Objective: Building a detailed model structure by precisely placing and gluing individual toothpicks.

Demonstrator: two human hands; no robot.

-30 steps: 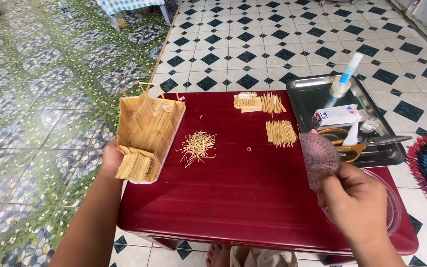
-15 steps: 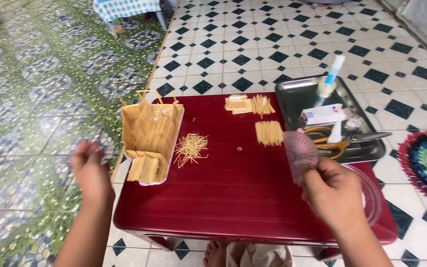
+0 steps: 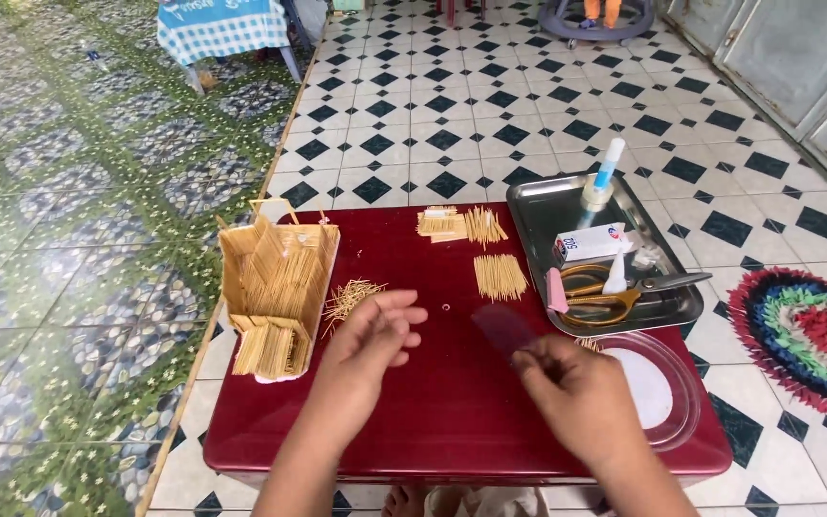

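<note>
My right hand (image 3: 576,393) pinches a thin, see-through reddish sheet (image 3: 502,325) over the dark red table (image 3: 452,421). My left hand (image 3: 370,340) hovers open beside it over the middle of the table, fingers spread, holding nothing. Left of that hand stands a small house built of toothpicks (image 3: 275,292) on a white base, with a loose pile of toothpicks (image 3: 351,297) next to it. Neat bundles of toothpicks (image 3: 500,276) lie further back on the table.
A metal tray (image 3: 547,206) at the right holds a glue bottle (image 3: 597,182), a small box (image 3: 593,241) and yellow-handled scissors (image 3: 614,292). A clear round lid (image 3: 667,388) lies near the front right corner. A colourful round mat (image 3: 811,335) lies on the tiled floor.
My left hand came from the table's left edge, beside the toothpick house, in over the middle. My right hand brought the reddish sheet leftward and lower toward it.
</note>
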